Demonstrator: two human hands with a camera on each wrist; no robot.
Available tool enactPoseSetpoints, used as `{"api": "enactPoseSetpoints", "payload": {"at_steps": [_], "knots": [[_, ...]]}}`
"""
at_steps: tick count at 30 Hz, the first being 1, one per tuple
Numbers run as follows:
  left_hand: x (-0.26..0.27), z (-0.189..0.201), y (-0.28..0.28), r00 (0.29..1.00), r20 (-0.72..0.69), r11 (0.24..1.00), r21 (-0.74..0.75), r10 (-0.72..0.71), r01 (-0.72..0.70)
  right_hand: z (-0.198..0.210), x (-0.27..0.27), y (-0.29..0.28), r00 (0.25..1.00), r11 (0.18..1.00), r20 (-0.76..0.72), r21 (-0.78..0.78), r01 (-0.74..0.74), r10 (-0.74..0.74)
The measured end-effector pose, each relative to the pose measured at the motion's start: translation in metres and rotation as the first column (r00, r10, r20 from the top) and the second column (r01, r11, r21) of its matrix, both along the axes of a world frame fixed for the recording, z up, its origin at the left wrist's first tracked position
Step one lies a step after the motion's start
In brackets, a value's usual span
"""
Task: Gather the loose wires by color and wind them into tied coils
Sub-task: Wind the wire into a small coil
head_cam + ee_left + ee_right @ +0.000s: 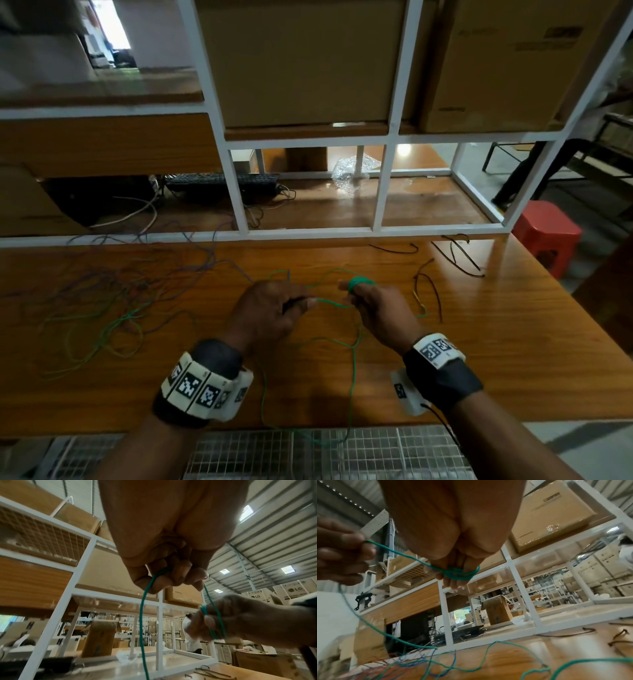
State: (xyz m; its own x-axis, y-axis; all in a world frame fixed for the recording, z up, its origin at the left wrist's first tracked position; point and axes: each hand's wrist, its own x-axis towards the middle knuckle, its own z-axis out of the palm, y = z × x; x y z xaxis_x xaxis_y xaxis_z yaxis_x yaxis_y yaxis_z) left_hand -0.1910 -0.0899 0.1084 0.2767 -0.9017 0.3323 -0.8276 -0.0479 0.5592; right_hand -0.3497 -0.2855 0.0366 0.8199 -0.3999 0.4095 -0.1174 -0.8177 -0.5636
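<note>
A green wire (352, 373) runs across the wooden table (479, 359) and over its front edge. My left hand (274, 308) pinches the green wire (143, 601) between thumb and fingers. My right hand (373, 308) has several turns of it wound as a small green coil (358, 282) around its extended fingers (453, 580); the green coil (460, 573) sits near the fingertips. A short stretch of wire (397, 552) spans between both hands. In the left wrist view the coil (211, 620) wraps my right hand's fingers.
A tangle of purple and green wires (113, 291) lies on the left of the table. Dark wires (455, 253) and a brown-yellow wire (426, 287) lie at the right. A white shelf frame (380, 192) stands behind. A red stool (548, 233) is off right.
</note>
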Motion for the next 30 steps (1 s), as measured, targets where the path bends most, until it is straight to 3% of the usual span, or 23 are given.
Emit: {"api": "enactPoseSetpoints", "payload": {"at_steps": [3, 5, 8, 13, 16, 18, 21, 23, 27, 30], "knots": [[0.013, 0.018, -0.007, 0.999, 0.033, 0.999, -0.036, -0.004, 0.005, 0.002, -0.001, 0.015, 0.99, 0.987, -0.094, 0.137, -0.089, 0.102], [0.023, 0.029, -0.014, 0.999, 0.044, 0.999, -0.05, 0.013, -0.011, 0.011, -0.002, 0.026, 0.976, 0.921, -0.038, 0.339, -0.19, 0.215], [0.036, 0.041, -0.025, 0.998, -0.021, 0.996, -0.07, 0.06, -0.062, 0.032, -0.008, 0.036, 0.937, 0.684, 0.059, 0.667, -0.294, 0.345], [0.039, 0.048, -0.05, 0.951, -0.305, 0.992, -0.126, -0.059, 0.022, 0.056, -0.013, 0.041, 0.867, 0.383, 0.136, 0.856, -0.346, 0.48], [0.039, 0.038, -0.064, 0.929, -0.352, 0.986, -0.158, -0.111, 0.058, 0.071, -0.016, 0.048, 0.813, 0.121, 0.352, 0.884, -0.452, 0.464], [0.036, 0.024, -0.067, 0.891, -0.434, 0.982, -0.182, -0.134, 0.059, 0.081, -0.016, 0.049, 0.778, -0.026, 0.506, 0.844, -0.537, 0.374], [0.019, 0.005, -0.066, 0.775, -0.606, 0.979, -0.19, -0.181, 0.08, 0.096, -0.012, 0.041, 0.714, -0.184, 0.663, 0.748, -0.638, 0.224], [0.004, -0.009, -0.067, 0.731, -0.67, 0.988, -0.154, -0.13, 0.035, 0.105, -0.007, 0.034, 0.673, -0.261, 0.731, 0.674, -0.691, 0.108], [-0.014, -0.033, -0.061, 0.617, -0.783, 0.993, -0.114, -0.08, -0.015, 0.121, 0.001, 0.017, 0.663, -0.187, 0.723, 0.637, -0.748, -0.193], [-0.021, -0.044, -0.051, 0.627, -0.777, 0.999, -0.037, -0.049, 0.031, 0.114, 0.017, 0.005, 0.635, -0.014, 0.664, 0.687, -0.727, -0.395]]}}
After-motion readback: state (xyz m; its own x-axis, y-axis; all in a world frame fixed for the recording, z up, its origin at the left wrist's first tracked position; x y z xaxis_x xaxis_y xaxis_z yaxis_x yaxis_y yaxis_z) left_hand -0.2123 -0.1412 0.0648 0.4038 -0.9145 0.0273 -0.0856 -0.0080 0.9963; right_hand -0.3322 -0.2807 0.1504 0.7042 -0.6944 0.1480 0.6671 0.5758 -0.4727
